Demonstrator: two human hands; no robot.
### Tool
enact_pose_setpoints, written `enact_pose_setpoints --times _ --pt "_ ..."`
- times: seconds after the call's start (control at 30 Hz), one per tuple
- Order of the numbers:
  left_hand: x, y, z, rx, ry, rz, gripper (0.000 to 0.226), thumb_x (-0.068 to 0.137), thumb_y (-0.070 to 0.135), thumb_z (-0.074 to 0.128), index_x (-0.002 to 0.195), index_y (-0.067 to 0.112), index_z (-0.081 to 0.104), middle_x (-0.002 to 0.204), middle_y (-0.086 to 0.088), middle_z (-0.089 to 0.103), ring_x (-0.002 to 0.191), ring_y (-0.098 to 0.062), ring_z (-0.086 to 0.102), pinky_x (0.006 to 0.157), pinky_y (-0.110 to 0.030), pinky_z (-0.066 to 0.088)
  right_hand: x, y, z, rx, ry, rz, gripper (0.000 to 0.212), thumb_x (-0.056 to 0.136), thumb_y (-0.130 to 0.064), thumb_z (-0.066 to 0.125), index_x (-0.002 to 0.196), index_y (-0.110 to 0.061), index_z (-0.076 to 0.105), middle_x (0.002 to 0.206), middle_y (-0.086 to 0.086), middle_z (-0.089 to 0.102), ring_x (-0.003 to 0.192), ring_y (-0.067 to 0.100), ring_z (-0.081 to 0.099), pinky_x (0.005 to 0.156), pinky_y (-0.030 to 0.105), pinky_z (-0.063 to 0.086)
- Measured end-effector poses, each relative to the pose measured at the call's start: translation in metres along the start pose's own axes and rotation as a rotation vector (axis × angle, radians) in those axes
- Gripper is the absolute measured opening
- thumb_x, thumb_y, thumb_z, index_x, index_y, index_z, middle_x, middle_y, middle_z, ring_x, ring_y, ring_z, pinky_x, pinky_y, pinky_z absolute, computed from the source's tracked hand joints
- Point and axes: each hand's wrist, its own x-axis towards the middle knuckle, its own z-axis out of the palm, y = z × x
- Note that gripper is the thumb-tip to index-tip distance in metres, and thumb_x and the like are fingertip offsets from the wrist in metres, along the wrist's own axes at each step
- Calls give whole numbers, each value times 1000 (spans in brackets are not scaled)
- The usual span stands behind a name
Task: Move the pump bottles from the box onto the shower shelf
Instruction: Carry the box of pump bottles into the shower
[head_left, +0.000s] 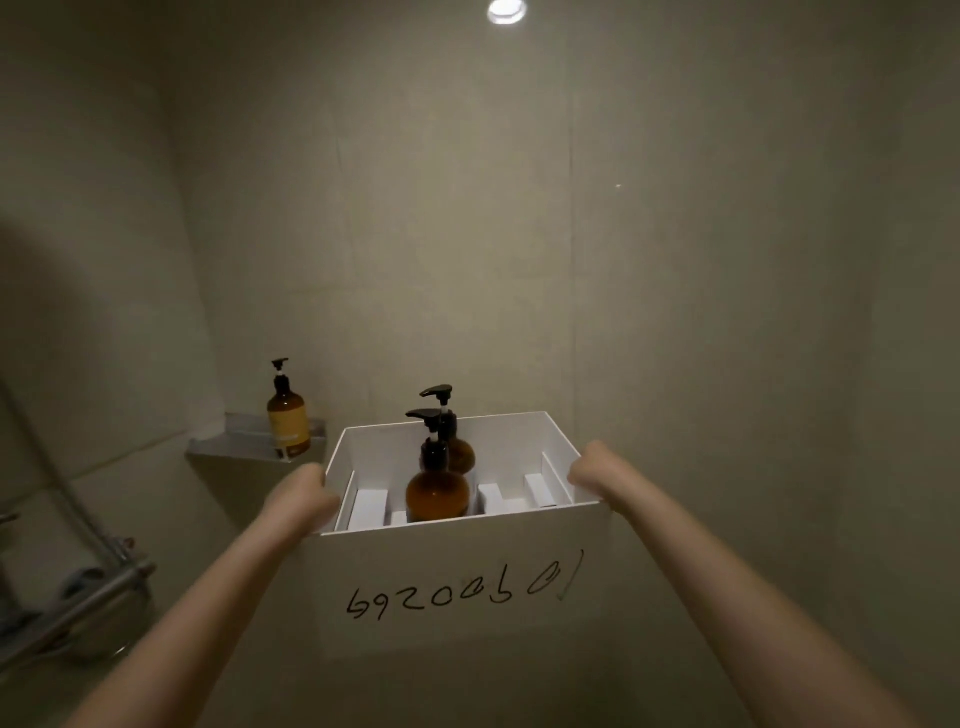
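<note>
One bottle (288, 421) already stands on the corner shelf (228, 446), left of the left hand (306, 499). That hand grips the box (457, 582) by its left wall and the right hand (589, 475) by its right wall, with two bottles (436, 488) upright between them. Best to keep the box level, carry it close to the shelf, then free one hand to lift a bottle by its neck.

The box (457, 587) looks like matt white card, smooth, with inked handwriting. Inside it, two pump bottles (437, 493) are glossy amber with black plastic pumps. Left of the box, the shower shelf (244, 444) seems shiny, perhaps metal.
</note>
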Motion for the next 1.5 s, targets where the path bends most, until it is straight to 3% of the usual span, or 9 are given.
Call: enact_pose_setpoints --times 0.37,0.43,0.5,0.73,0.9,1.1,1.23,1.37,1.5 --pt "62 -57 -42 33 186 -298 22 79 -3 50 61 9 44 82 -17 53 86 -35 56 61 -28 32 125 -111 79 -21 -193 -276 32 84 -6 47 112 3 61 96 19 64 81 31 62 62 27 45" --pt "61 -68 -48 54 230 -363 6 79 -3 50 78 -1 56 93 -23 60 96 -37 58 64 -28 34 144 -132 100 -13 -251 -343 33 83 -5 47 112 4 62 103 21 67 90 33 66 65 28 47" --pt "58 -80 -53 70 287 -448 15 80 -1 49 92 -5 58 103 -28 61 98 -37 59 64 -29 34 158 -155 123 -15 -304 -411 33 84 -6 47 113 3 62 108 22 67 96 35 66 68 29 48" --pt "30 -98 -69 69 530 -725 21 79 -4 46 62 7 42 103 -32 60 98 -39 59 63 -28 33 183 -238 192 -30 -510 -676 32 88 -6 46 117 2 58 118 20 62 108 34 60 83 35 50" --pt "4 -94 -76 100 653 -910 18 80 -5 45 93 -8 58 107 -31 60 100 -39 59 65 -26 33 177 -280 223 -112 -620 -875 30 86 -5 47 111 3 61 109 19 65 98 33 63 69 29 48" --pt "-24 -94 -72 188 699 -1038 21 81 -2 45 97 -6 57 107 -27 61 99 -36 59 64 -29 36 158 -300 257 -132 -713 -958 29 88 -7 46 111 2 60 89 14 59 80 29 60 54 25 43" --pt "-37 -108 -68 227 714 -1082 19 80 -2 47 91 -8 60 102 -29 63 95 -38 61 63 -31 37 145 -301 283 -103 -749 -971 32 88 -7 45 113 4 60 100 19 63 87 32 59 65 27 42" --pt "-46 -128 -61 268 687 -1130 21 79 -1 48 94 -8 61 103 -29 64 97 -38 61 77 -38 48 132 -294 311 -102 -784 -968 33 88 -6 45 115 5 59 114 22 64 103 36 61 70 26 39" --pt "-57 -161 -47 259 666 -1134 24 80 1 48 98 -6 62 102 -27 64 96 -39 60 78 -38 48 122 -278 343 -107 -788 -959 31 88 -8 46 114 1 60 112 21 64 96 35 61 69 27 39"
